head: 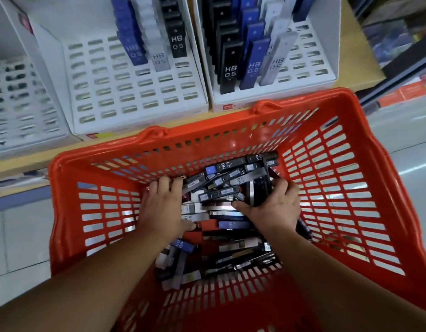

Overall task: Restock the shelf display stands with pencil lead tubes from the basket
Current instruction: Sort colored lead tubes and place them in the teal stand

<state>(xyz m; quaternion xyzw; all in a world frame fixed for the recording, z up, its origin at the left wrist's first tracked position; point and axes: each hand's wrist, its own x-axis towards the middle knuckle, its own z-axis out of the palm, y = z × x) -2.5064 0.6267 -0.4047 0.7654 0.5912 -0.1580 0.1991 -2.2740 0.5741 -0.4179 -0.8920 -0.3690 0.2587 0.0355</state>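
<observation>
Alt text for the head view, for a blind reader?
Two hands dig into a red basket of loose pencil lead tubes; the right hand grips a bunch, the left hand rests on the pile. Beyond, two white display stands on the shelf are partly filled.

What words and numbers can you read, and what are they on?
"HB 0.5": left stand's front tubes.
"HB 0.5": right stand's front tubes.
"HB 0.5": blue-ended tube atop the basket pile.
The red label on the right stand's front: too blurred to read.
The other basket tubes: too small or blurred.
</observation>
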